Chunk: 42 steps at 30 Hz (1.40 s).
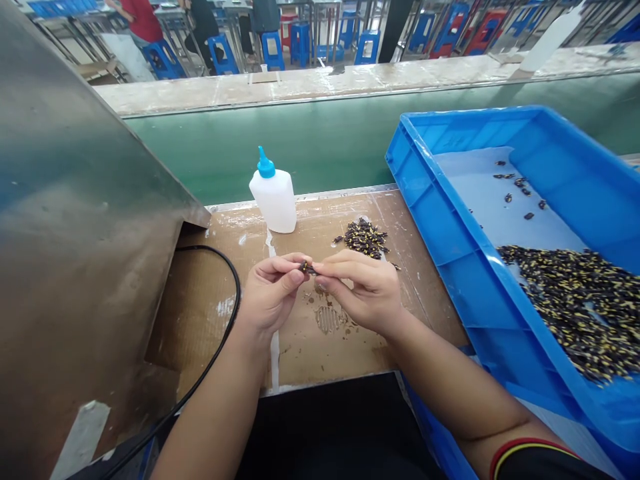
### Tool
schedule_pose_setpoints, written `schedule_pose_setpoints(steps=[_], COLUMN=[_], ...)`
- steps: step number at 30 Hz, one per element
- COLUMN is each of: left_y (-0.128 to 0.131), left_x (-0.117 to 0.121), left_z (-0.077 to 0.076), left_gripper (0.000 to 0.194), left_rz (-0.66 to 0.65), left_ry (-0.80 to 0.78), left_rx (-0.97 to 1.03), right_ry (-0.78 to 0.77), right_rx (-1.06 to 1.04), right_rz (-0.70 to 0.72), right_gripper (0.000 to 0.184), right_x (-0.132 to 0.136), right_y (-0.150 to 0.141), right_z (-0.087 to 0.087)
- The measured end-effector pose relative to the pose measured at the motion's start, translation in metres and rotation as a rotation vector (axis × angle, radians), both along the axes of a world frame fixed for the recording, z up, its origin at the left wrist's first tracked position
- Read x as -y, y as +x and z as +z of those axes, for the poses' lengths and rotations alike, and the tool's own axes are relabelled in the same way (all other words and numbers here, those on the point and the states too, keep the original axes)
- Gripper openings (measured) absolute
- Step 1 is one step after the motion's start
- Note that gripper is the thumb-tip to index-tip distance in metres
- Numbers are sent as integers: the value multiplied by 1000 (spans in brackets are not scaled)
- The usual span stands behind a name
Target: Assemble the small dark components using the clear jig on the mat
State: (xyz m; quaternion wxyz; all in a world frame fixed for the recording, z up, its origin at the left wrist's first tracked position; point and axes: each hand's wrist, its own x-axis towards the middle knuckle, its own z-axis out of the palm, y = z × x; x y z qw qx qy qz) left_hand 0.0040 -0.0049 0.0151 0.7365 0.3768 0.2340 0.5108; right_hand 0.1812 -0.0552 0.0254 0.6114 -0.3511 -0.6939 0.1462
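A: What's held?
B: Small blk/yel part (306,268), gripped over bench (300,353) btwn L hand (273,293) & R hand (367,287), fingers (345,268) closed on it.
A: Others?
B: Pile (367,238) is laid beyond R hand; more are heaped in blue bin (450,227).

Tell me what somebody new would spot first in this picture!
Probably the big blue crate on the right, with its heap of tiny black-and-yellow pieces. Next might come the whitish, blue-topped bottle standing left of centre on the brown work surface. Then, in the middle, the left hand and right hand pinch a small dark piece.
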Motion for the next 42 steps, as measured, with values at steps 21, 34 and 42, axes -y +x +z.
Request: schedule_pose_setpoints(steps=[21,34,42], left_y=[-2,5,7], left_x=[0,9,12], left_z=[-8,-4,-6], left_gripper=[16,11,15], left_rz=[130,353,372], left_ry=[187,464,397], left_rx=[-181,-464,-479], right_ry=[70,68,113], right_rx=[140,216,206], right_rz=[-87,-223,-202], right_gripper=[26,26,21], right_x=[-2,-4,-6], right_y=[5,10,9], right_z=[0,-4,-8])
